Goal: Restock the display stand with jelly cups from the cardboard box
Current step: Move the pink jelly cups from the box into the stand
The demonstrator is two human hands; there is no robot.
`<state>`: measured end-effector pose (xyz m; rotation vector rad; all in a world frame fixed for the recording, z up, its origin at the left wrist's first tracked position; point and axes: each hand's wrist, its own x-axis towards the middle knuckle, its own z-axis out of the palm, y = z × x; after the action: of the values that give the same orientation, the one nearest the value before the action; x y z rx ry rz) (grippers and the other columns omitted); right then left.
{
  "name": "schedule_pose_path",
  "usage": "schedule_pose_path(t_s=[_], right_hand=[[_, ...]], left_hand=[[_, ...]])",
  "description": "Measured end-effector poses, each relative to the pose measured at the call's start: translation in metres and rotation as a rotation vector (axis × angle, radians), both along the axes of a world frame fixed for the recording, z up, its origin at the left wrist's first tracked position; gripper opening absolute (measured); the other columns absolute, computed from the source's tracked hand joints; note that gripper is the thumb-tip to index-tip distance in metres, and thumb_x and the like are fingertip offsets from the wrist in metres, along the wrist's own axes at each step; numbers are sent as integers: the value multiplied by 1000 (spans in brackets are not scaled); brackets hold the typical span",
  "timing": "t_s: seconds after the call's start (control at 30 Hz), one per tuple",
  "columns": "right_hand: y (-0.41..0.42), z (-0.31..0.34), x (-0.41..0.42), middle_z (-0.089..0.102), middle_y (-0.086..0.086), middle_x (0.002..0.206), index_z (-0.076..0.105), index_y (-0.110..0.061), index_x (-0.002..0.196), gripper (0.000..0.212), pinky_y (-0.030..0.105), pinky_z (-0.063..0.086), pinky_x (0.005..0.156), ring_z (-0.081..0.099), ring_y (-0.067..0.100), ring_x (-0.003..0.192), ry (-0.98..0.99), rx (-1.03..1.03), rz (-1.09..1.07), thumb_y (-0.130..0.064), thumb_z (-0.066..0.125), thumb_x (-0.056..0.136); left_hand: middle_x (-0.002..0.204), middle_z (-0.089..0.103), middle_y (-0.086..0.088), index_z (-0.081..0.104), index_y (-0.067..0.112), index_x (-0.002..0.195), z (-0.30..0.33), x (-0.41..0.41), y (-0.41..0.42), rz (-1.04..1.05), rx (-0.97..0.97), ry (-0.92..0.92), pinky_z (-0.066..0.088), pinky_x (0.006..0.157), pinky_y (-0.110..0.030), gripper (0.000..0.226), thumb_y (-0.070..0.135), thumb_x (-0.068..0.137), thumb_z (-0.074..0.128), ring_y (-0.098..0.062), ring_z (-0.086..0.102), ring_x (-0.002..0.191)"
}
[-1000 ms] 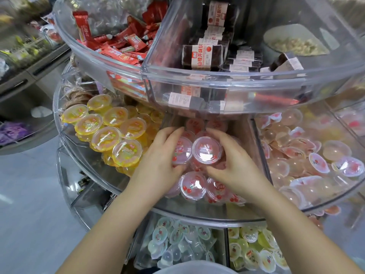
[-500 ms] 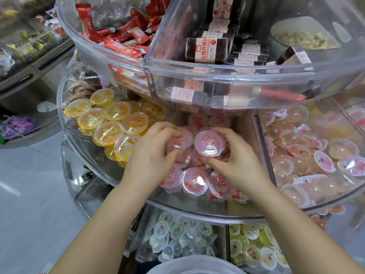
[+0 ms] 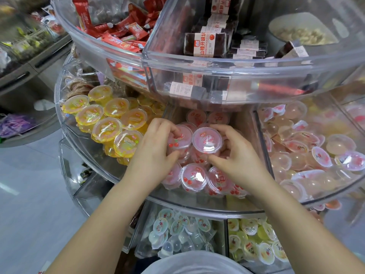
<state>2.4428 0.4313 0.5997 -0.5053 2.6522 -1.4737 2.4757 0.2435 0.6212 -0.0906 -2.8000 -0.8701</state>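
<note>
Reaching into the middle tier of a clear round display stand [image 3: 197,206], both hands work in the pink jelly cup compartment, the only view being the head camera's. The left hand [image 3: 156,153] has its fingers and thumb curled round one pink cherry-printed jelly cup [image 3: 178,140], while the right hand [image 3: 237,157] pinches a second pink jelly cup [image 3: 207,140] between thumb below and fingers above; the two cups touch side by side with lids facing up. Nearer the person than these held cups, three more pink cups [image 3: 194,177] lie in a front row, and two sit behind them under the upper tier; others below are too hidden to count. Left of the pink compartment about seven yellow jelly cups [image 3: 107,128] show their lids. Right of it lies a heap of pale peach jelly cups [image 3: 296,147], too many to count. Above, the top tier holds red candy packets [image 3: 122,34] and dark hawthorn bars [image 3: 205,45]. Both forearms rise from the bottom edge, converging on the compartment.
</note>
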Motion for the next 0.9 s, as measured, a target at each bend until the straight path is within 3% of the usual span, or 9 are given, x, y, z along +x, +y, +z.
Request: schedule_pose_path(t_s=[0.2, 0.37, 0.53, 0.7, 0.9], right_hand=[[-1, 0, 1, 57, -24, 107, 50, -33, 118, 57, 7, 44, 70, 57, -4, 92, 5, -14, -4, -25, 76, 69], [0, 0, 2, 57, -22, 104, 46, -40, 109, 55, 8, 45, 68, 56, -3, 88, 8, -11, -13, -25, 77, 67], [-4, 0, 4, 54, -26, 97, 43, -37, 103, 53, 7, 44, 66, 54, -6, 88, 27, 6, -19, -37, 78, 64], [-1, 1, 3, 45, -36, 98, 40, -39, 115, 66, -7, 32, 74, 41, -28, 95, 18, 43, -2, -39, 79, 61], [3, 3, 4, 38, -25, 120, 36, -34, 132, 88, -2, 28, 81, 35, -13, 106, 43, 116, 22, -49, 80, 57]], left_hand=[[112, 52, -5, 58, 9, 106, 3, 0, -3, -40, -103, -7, 34, 87, -20, 40, 7, 70, 77, -18, 49, 106], [114, 54, -1, 58, 13, 109, 6, 2, -3, -44, -145, 15, 36, 84, -20, 43, 2, 71, 74, -16, 50, 106], [111, 55, -3, 60, 12, 107, 6, 1, -5, -17, -165, 22, 33, 81, -19, 44, 7, 67, 79, -19, 51, 104], [108, 56, -5, 60, 10, 101, 8, 1, -5, -33, -184, 29, 33, 81, -20, 48, 19, 61, 86, -21, 51, 101], [113, 57, -6, 61, 10, 108, 11, 5, -6, -71, -189, 4, 37, 84, -24, 60, 22, 57, 88, -24, 52, 105]])
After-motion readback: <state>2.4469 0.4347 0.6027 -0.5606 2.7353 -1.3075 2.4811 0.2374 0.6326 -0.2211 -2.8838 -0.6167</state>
